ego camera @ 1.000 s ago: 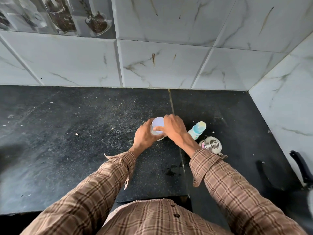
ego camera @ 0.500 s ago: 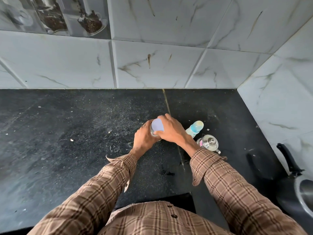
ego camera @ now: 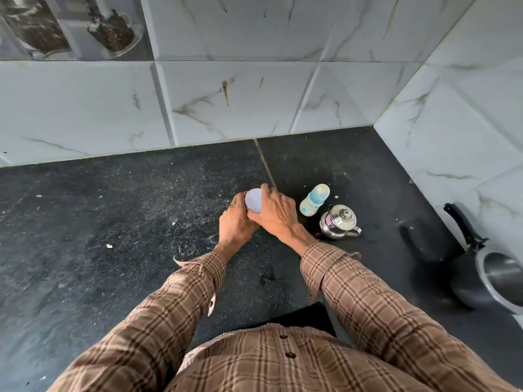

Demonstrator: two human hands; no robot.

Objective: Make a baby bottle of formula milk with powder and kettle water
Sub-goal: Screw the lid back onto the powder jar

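Observation:
A small round container with a pale lilac lid (ego camera: 253,200), apparently the formula powder tin, stands on the black counter (ego camera: 113,236). My left hand (ego camera: 236,222) grips its side from the left. My right hand (ego camera: 276,212) curls over the lid's right edge. Most of the tin's body is hidden by both hands. To the right stands a baby bottle (ego camera: 314,200) with a blue collar and a pale cap. Just right of the bottle sits a small shiny steel kettle (ego camera: 338,222) with its lid on.
A dark pressure cooker (ego camera: 492,275) with a long black handle sits at the counter's right edge. Marble-look tiled walls close the back and the right side. Crumbs and specks lie scattered on the counter left of my hands.
The camera has tilted and shifted, bringing the cooker at the right further into view. Both hands stay on the tin; my right hand has turned slightly over the lid.

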